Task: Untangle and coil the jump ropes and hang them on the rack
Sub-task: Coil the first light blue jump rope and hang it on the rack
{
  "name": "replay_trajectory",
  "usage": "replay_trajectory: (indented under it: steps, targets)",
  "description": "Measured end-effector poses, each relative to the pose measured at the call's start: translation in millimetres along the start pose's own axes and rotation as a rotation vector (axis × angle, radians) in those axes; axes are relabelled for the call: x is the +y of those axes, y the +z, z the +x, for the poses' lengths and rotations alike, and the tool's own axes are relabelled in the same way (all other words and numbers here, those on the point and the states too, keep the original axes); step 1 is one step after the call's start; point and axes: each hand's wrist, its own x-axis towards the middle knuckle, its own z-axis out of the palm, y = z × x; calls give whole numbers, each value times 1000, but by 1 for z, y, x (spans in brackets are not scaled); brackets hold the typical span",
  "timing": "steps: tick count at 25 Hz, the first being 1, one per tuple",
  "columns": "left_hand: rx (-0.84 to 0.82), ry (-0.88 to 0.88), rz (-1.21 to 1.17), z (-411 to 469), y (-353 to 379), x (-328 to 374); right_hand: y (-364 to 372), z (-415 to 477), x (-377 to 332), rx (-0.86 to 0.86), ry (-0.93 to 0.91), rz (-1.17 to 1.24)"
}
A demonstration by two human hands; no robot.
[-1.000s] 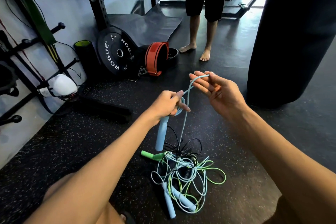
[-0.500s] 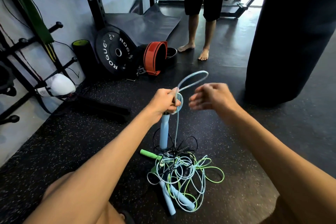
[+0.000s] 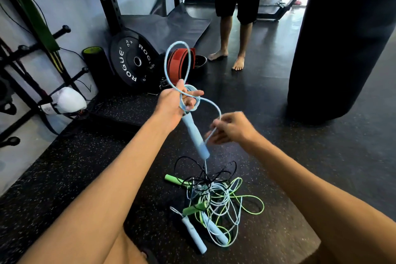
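left grip (image 3: pixel 171 103): curled round top of blue handle (image 3: pixel 194 133), rope (image 3: pixel 178 42) coils over fingers, arm stretched forward | right grip (image 3: pixel 231 127): blurred, pinching rope beside handle, wrist low | tangle (image 3: pixel 216 201): on floor (image 3: pixel 64 178) below hands | rack (image 3: pixel 27 49): far left

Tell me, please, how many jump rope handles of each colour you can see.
Light blue handles: 3, one hanging from the left hand, two on the floor
Green handles: 2, both on the floor
Total: 5
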Motion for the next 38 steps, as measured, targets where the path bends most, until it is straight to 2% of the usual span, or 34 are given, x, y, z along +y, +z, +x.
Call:
replay_trajectory:
  steps: [5,8,10,13,15,17,19,21,23,25,28,30,35,38]
  targets:
    - [106,78,207,4,-13,-8,-26,-8,-40,133,-162,668]
    - [117,44,327,7,-15,-12,-38,-9,-43,205,-180,869]
    - [71,-41,455,5,-13,-13,-43,-8,-40,229,-188,916]
    - [-58,-144,656,-4,-8,-22,-49,-7,-36,310,-190,709]
    - [-67,-128,696,-5,-6,-27,-58,4,-23,418,-129,386]
    - [-35,-98,676,-5,-5,-27,-68,13,-9,484,-27,-45]
    - [-45,-91,660,-5,-5,-24,-76,14,3,427,124,-381]
    - [-58,-95,653,-6,-7,-21,-77,7,12,358,262,-601]
    - [-70,-105,628,-7,-6,-19,-73,2,13,306,273,-763]
    - [-112,-128,572,-9,-5,-17,-64,4,8,240,141,-786]
    - [-205,-182,499,-12,-2,-17,-42,3,-5,31,-79,-603]
    - [-247,-209,464,-13,-2,-18,-31,1,-6,-73,-137,-534]
    - [-360,-283,424,-17,-4,-15,-24,-2,-9,-40,-110,-407]
    - [-372,-270,408,-16,-4,-14,-22,-4,-8,-97,-37,-268]
